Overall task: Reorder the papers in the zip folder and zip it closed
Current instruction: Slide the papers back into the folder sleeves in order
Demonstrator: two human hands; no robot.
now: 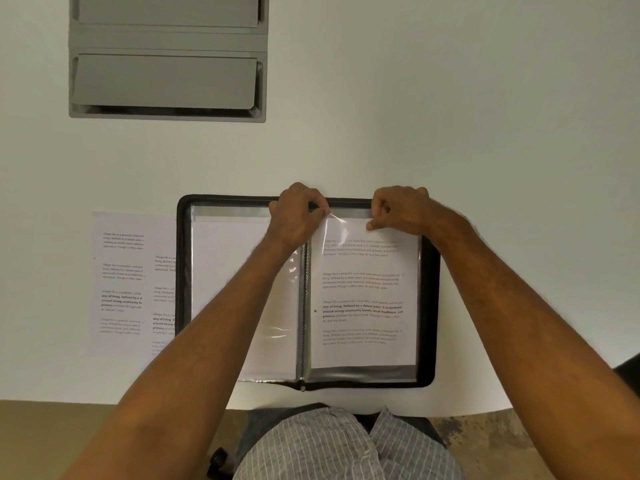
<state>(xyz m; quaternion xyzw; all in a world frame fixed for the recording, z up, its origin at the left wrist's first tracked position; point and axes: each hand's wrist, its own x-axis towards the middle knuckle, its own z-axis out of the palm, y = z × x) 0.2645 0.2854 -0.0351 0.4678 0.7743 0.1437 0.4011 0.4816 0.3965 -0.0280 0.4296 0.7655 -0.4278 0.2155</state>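
Paper, a white printed sheet (363, 296), sits inside a glossy clear plastic sleeve (334, 225) on the right half of the open black zip folder (429, 306), which lies flat on the white worktop (485, 133) near its front edge. The left hand (298, 213) pinches the sleeve's top lip at the spine, and the right hand (398, 211) has curled fingers (375, 225) gripping the sheet's top edge. The sheet looks light and floppy and the sleeve slippery, so I judge the top edge the best hold; two more printed sheets (133, 282) lie left of the folder.
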